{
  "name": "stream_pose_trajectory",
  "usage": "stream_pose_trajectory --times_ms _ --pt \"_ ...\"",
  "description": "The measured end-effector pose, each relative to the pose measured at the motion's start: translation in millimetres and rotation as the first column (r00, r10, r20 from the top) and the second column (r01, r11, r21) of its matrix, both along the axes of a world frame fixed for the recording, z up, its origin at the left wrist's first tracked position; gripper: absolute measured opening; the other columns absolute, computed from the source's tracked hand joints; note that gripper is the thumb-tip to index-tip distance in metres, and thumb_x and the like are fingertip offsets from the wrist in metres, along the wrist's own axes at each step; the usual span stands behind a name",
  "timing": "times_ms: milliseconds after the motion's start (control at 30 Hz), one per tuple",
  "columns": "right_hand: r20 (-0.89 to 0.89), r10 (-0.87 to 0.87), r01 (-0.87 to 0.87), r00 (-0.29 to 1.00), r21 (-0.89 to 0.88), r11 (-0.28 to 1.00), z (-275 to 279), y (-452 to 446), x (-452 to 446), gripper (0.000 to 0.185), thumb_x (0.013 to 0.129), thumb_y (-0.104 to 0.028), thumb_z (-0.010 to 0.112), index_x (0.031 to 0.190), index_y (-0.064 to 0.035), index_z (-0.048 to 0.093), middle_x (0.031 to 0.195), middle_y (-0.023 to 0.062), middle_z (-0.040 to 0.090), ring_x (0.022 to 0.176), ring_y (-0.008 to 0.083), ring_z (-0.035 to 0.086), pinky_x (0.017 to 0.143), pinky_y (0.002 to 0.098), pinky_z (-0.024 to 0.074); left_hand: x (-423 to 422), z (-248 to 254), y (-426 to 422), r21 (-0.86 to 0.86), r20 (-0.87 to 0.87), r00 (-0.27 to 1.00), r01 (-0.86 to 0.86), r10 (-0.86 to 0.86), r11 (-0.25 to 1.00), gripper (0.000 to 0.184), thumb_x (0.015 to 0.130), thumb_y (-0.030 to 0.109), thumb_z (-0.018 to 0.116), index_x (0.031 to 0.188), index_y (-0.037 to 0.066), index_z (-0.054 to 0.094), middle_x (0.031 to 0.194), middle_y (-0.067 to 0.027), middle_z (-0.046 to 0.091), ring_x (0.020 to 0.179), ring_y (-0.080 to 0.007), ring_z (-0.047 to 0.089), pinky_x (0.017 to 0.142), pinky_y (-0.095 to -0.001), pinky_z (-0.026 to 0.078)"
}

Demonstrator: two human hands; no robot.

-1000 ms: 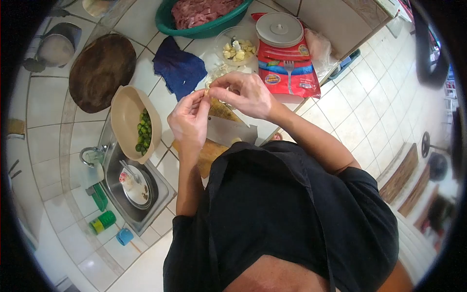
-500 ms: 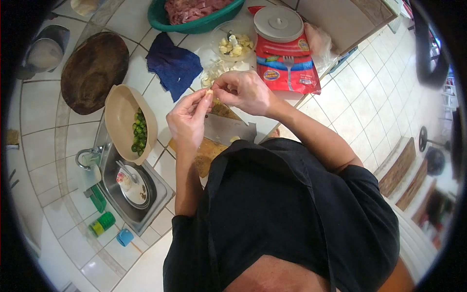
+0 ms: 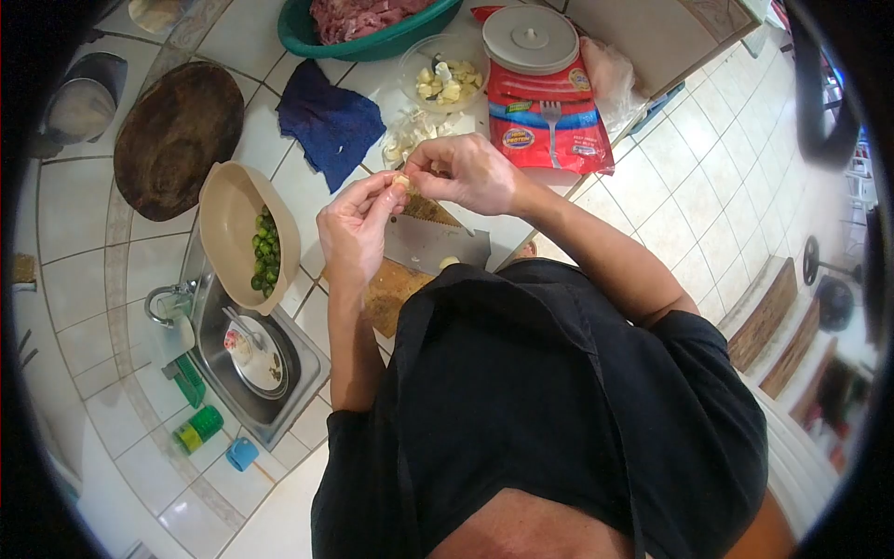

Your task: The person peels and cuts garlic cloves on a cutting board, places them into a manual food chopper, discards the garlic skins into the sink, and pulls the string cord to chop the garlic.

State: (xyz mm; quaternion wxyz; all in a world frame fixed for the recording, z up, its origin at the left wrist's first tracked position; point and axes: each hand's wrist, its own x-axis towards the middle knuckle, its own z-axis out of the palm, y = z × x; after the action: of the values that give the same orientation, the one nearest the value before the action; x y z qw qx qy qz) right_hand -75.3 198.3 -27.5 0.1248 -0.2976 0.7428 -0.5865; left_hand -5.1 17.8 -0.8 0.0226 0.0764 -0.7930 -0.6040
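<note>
Left hand (image 3: 350, 240) pinches 1 small pale piece (image 3: 401, 180); right hand (image 3: 473, 175) touches it, its grip's closure unclear.

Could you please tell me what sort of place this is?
Probably a kitchen, judging by the metal sink holding dishes, the green basin of raw meat and the cutting board.
</note>
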Motion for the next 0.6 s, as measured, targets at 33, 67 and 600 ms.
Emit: stream_pose_trajectory --times_ms 33,67,600 --pt "0.010 0.011 -0.011 1.000 -0.012 1.000 -3 -1 0 0.021 0.087 -0.019 0.064 0.096 -0.0007 0.067 0.076 0.0092 0.068 0.067 0.0126 0.061 0.064 0.0285 0.0494 0 -2 -1 0.000 0.001 1.000 0.000 0.000 1.000 0.018 0.089 0.004 0.066 0.105 -0.004 0.069 0.085 -0.0077 0.071 0.074 -0.0101 0.066 0.069 -0.0227 0.053" --pt "0.021 0.023 -0.022 1.000 -0.024 0.999 -6 -1 0 0.021 0.087 -0.019 0.064 0.097 -0.0007 0.067 0.077 0.0078 0.068 0.068 0.0118 0.061 0.065 0.0284 0.0494 -1 -4 -3 0.022 -0.004 1.000 0.027 -0.027 0.999 0.018 0.090 0.003 0.065 0.106 -0.005 0.069 0.086 -0.0079 0.071 0.075 -0.0105 0.066 0.070 -0.0227 0.053" --pt "0.319 -0.018 0.056 0.948 -0.111 0.992 7 -2 6 0.026 0.088 -0.025 0.071 0.099 -0.0012 0.071 0.088 0.0024 0.071 0.078 0.0059 0.062 0.068 0.0231 0.0490 -5 0 3 0.143 -0.011 0.998 -0.054 0.056 0.988 0.024 0.088 0.003 0.068 0.110 -0.007 0.066 0.092 -0.0106 0.070 0.080 -0.0120 0.066 0.075 -0.0219 0.054"
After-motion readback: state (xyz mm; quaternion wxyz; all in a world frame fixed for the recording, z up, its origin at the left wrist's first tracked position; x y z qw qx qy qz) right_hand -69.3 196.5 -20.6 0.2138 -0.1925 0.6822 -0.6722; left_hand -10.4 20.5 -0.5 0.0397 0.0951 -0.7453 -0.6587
